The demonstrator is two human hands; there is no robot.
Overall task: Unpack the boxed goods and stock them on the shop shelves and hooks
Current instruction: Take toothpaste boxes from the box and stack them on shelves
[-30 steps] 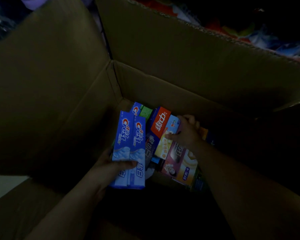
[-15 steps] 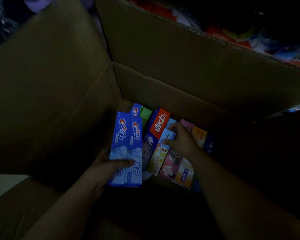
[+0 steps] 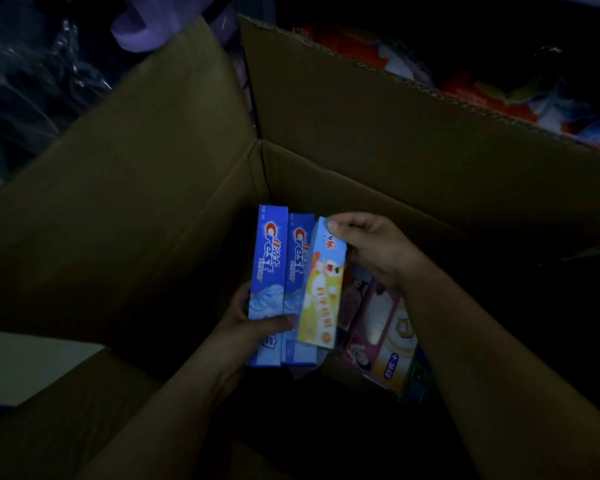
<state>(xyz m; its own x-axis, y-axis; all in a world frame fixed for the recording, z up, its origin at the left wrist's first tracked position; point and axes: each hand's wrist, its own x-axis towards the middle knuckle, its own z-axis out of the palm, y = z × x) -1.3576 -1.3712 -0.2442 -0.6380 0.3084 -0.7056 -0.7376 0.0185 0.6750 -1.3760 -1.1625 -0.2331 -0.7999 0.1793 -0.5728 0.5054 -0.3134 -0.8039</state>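
We are looking down into a large cardboard box (image 3: 174, 188) that is filling most of the frame, its flaps standing open in dim light. At centre, the left hand (image 3: 253, 327) is gripping two blue Crest toothpaste cartons (image 3: 283, 271) side by side, its thumb lying across their lower fronts while its fingers are hiding behind them. The lower ends of both cartons are partly fading into shadow, and we cannot read the print there.

Just right of them, the right hand (image 3: 371, 244) is pinching the top end of a yellow-and-blue carton (image 3: 321, 289), fingers curling over its upper corner, so that it is leaning against and overlapping the right-hand Crest carton. Its small print is too blurred for us to read.

Lower right of centre, a pink-and-yellow carton (image 3: 378, 337) is lying in the box, its upper part covered by the right wrist; a green edge beside it is too dark to identify. The box floor around the cartons is sinking into blackness.

Along the upper right of the frame, beyond the box rim, colourful packaged goods (image 3: 499, 88) are showing only as red, white and blue smears. At the upper left, a purple shape (image 3: 146, 26) and crinkled clear plastic (image 3: 39, 81) are being cut off by the frame edge.
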